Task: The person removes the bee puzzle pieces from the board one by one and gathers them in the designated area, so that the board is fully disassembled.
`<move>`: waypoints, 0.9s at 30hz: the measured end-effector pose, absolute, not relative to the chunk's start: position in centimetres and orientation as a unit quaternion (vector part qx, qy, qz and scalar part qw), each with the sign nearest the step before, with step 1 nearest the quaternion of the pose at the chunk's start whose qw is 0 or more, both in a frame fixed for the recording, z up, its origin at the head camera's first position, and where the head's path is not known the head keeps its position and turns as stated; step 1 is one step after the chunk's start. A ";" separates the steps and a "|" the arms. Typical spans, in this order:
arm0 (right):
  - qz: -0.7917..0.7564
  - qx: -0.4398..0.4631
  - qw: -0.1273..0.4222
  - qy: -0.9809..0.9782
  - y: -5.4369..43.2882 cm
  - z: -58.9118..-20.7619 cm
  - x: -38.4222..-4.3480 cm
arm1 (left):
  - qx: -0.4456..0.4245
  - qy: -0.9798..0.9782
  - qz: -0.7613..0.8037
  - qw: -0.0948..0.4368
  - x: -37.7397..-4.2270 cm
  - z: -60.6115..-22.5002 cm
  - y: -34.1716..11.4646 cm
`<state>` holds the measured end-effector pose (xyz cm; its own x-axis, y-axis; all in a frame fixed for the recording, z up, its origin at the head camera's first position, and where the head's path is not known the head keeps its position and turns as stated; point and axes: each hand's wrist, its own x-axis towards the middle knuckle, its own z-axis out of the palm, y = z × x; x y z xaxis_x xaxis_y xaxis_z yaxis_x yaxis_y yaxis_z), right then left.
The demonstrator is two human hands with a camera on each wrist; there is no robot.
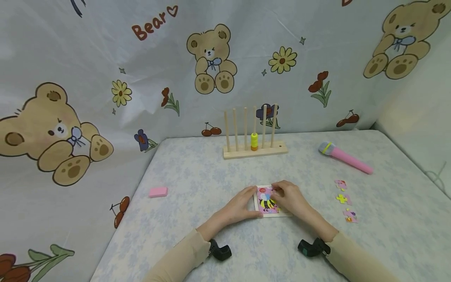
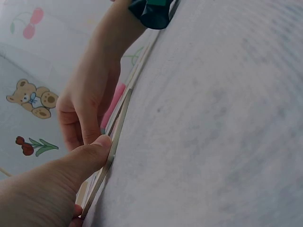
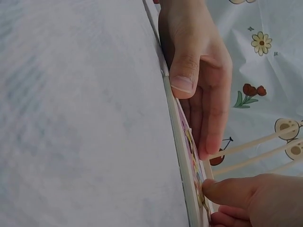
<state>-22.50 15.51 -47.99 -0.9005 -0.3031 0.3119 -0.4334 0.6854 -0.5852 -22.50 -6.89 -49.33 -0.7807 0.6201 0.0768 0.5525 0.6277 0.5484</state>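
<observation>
A framed jigsaw puzzle (image 1: 276, 215) with a bee picture on pink lies on the table in front of me. My left hand (image 1: 239, 205) grips its left side, thumb at the near edge and fingers at the far left corner. Over the right part of the picture, my right hand (image 1: 292, 199) bends down with thumb and fingers pinched at a puzzle piece (image 3: 206, 210), seen as a thin edge in the right wrist view. The right hand covers much of the puzzle's right side in the head view.
Several loose puzzle pieces (image 1: 341, 199) lie to the right. Beyond them is a pink toy microphone (image 1: 347, 158). A wooden peg stand (image 1: 255, 152) with yellow and orange beads (image 1: 254, 141) on one peg stands at the back. On the left lies a pink block (image 1: 158, 192).
</observation>
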 end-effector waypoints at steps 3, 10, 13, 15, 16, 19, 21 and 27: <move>0.329 0.199 0.101 -0.918 15.5 -47.9 -22.5 | 0.328 0.900 0.280 0.058 -22.5 -49.3 -6.8; 0.340 0.197 0.108 -0.913 15.5 -48.0 -22.5 | 0.319 0.903 0.279 0.065 -22.5 -49.3 -6.8; 0.352 0.195 0.103 -0.910 15.6 -48.2 -22.6 | 0.315 0.904 0.280 0.070 -22.4 -49.3 -6.8; 0.358 0.193 0.098 -0.908 15.7 -48.4 -22.6 | 0.313 0.904 0.282 0.073 -22.4 -49.3 -6.7; 0.360 0.192 0.096 -0.908 15.7 -48.4 -22.7 | 0.313 0.904 0.283 0.073 -22.4 -49.3 -6.7; 0.369 0.188 0.087 -0.906 15.8 -48.5 -22.8 | 0.314 0.903 0.283 0.074 -22.3 -49.4 -6.7; 0.374 0.186 0.083 -0.905 15.9 -48.5 -22.9 | 0.318 0.902 0.281 0.072 -22.3 -49.3 -6.7; 0.382 0.189 0.082 -0.901 15.9 -48.4 -23.0 | 0.345 0.896 0.272 0.068 -22.4 -49.3 -6.9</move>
<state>-23.05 15.89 -48.42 -0.9155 -0.2777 0.2911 -0.4023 0.6368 -0.6578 -22.38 -6.90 -49.33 -0.7532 0.6544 0.0662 0.5810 0.6148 0.5333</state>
